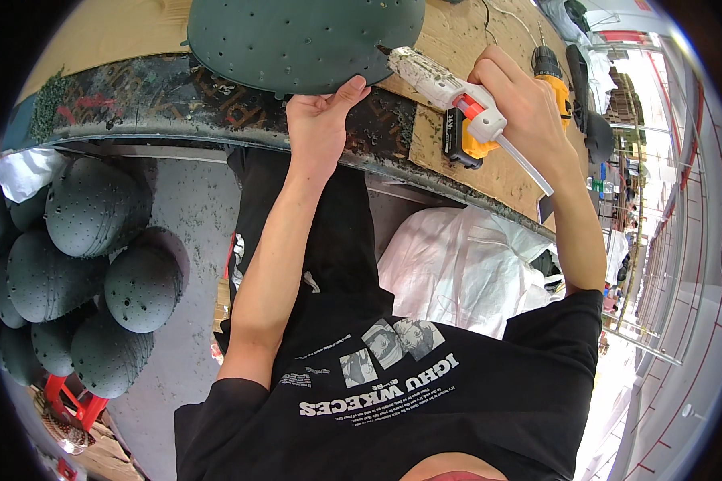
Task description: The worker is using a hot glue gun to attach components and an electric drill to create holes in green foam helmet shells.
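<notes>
A dark green dome (297,40), dotted with small holes, rests on the table at the top of the view. My left hand (321,120) grips its near rim, thumb on the outside and fingers curled beneath. In my right hand (521,104) is a white hot glue gun (429,76) with a red trigger, and a clear glue stick (525,164) sticks out of its back end. The dark nozzle points left and comes up against or very near the dome's right side; I cannot tell whether they touch.
Beyond my right hand lies a yellow and black cordless drill (552,68) on the cardboard-covered table (449,184). Several similar domes (96,204) are piled on the floor at the left. Under the table's edge sits a large white sack (461,260). A cable (509,16) runs along the far side.
</notes>
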A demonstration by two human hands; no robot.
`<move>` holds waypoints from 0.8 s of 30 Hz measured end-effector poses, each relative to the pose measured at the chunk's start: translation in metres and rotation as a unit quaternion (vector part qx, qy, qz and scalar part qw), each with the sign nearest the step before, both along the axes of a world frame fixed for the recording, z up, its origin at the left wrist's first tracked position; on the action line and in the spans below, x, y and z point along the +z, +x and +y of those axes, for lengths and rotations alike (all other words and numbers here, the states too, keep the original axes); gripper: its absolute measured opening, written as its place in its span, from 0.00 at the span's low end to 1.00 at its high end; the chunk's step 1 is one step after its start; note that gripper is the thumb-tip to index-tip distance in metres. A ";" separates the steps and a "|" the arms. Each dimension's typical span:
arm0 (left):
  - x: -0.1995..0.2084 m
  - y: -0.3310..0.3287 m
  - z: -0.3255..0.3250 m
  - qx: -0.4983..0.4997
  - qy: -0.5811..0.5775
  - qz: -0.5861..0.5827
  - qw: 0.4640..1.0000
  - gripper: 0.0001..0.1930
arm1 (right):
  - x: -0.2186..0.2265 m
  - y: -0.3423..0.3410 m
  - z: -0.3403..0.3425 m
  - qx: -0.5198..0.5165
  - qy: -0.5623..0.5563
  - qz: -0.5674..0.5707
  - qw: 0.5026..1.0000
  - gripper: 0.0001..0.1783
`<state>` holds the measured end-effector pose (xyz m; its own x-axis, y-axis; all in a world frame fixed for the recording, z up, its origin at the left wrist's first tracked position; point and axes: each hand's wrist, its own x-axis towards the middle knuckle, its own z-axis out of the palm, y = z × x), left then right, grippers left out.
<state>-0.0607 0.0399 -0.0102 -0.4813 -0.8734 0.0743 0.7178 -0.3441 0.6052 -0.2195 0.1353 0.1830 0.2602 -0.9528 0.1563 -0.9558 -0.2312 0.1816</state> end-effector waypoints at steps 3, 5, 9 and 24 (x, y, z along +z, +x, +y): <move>0.000 0.001 0.000 0.000 0.001 -0.003 1.000 0.07 | 0.001 0.002 -0.002 0.003 0.001 -0.012 1.000 0.15; -0.001 0.002 0.000 0.001 0.001 0.001 1.000 0.07 | 0.001 0.002 -0.001 0.001 -0.002 -0.012 1.000 0.15; -0.001 0.001 0.000 0.002 -0.003 0.004 1.000 0.07 | 0.001 0.000 0.000 0.005 0.002 -0.010 1.000 0.15; -0.001 0.002 0.000 0.007 -0.001 0.003 1.000 0.06 | 0.001 0.001 0.000 0.001 0.002 -0.016 1.000 0.14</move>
